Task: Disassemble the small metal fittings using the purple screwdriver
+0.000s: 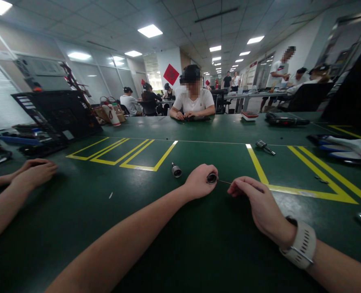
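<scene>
My left hand (201, 181) is closed around a metal socket (211, 178), its round hollow mouth facing me. Between the fingertips of my right hand (250, 192) is one end of a thin metal rod (224, 182). The rod's other end reaches the side of the socket; whether it enters a hole there I cannot tell. Just left of my left hand, a second socket with a narrow shank (176, 170) lies on the green table (156, 252). Farther off to the right lies another socket with a shank (265, 147).
Yellow tape outlines (313, 193) mark the tabletop. Small dark pieces (321, 179) lie inside the right outline. Blue-and-white handled tools (348, 148) rest at the right. Another person's hands (35, 173) are on the table at left. A person (193, 97) sits opposite, hands on a dark tool.
</scene>
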Demonstrator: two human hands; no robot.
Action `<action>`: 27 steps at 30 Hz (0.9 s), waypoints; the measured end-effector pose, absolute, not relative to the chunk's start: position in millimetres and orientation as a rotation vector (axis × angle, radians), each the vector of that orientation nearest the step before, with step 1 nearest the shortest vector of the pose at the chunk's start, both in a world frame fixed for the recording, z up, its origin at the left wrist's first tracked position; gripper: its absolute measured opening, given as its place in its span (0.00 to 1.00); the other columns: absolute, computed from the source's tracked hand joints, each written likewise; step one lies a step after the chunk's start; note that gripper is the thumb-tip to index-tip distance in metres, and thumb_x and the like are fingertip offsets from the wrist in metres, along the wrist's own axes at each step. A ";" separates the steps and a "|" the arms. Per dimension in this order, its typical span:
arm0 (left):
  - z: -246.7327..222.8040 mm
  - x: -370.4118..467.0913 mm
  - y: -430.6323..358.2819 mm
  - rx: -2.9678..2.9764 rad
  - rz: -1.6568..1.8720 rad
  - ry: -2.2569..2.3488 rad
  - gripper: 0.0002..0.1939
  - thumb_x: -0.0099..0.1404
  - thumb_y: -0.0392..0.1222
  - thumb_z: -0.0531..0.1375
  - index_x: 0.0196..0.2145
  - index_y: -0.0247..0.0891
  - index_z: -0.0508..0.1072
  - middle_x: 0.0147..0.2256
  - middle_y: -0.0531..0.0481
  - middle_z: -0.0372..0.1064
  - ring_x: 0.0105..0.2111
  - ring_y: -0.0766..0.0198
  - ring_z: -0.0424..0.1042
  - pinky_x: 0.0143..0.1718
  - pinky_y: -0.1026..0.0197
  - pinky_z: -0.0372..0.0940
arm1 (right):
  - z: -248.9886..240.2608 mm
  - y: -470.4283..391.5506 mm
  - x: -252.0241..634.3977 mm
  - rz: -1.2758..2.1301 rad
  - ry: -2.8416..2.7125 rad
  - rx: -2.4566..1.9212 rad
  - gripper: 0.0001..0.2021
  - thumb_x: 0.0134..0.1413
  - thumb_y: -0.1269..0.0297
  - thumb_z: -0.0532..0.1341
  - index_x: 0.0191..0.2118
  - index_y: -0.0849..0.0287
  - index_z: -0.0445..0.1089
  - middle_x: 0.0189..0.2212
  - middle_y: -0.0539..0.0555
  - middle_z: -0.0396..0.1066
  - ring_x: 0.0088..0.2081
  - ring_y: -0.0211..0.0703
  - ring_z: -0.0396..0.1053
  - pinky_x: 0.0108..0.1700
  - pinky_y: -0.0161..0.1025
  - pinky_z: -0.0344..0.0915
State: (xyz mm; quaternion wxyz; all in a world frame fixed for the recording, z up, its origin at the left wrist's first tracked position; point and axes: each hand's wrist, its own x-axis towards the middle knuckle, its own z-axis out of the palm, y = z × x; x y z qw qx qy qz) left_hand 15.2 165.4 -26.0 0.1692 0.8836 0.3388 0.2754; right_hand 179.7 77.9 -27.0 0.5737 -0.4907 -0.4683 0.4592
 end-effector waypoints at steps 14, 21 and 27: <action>-24.1 15.0 164.7 2.450 0.953 1.121 0.06 0.54 0.35 0.59 0.32 0.38 0.65 0.33 0.50 0.66 0.35 0.61 0.65 0.36 0.60 0.62 | -26.5 79.9 180.2 0.997 -0.905 -1.098 0.08 0.47 0.62 0.61 0.21 0.57 0.70 0.21 0.50 0.69 0.27 0.40 0.64 0.31 0.39 0.60; 10.9 -8.1 190.7 2.250 1.333 1.448 0.15 0.56 0.41 0.61 0.39 0.36 0.61 0.35 0.49 0.65 0.35 0.61 0.66 0.37 0.59 0.61 | -27.5 80.9 182.1 1.041 -0.929 -1.101 0.09 0.49 0.62 0.60 0.22 0.58 0.71 0.22 0.50 0.70 0.28 0.40 0.65 0.32 0.39 0.61; 15.9 -61.4 229.6 2.281 1.142 1.743 0.14 0.54 0.45 0.62 0.35 0.36 0.66 0.34 0.48 0.66 0.37 0.57 0.66 0.40 0.56 0.61 | -29.7 80.1 183.1 1.056 -0.973 -1.119 0.10 0.51 0.62 0.60 0.23 0.58 0.71 0.23 0.51 0.70 0.29 0.40 0.65 0.32 0.39 0.61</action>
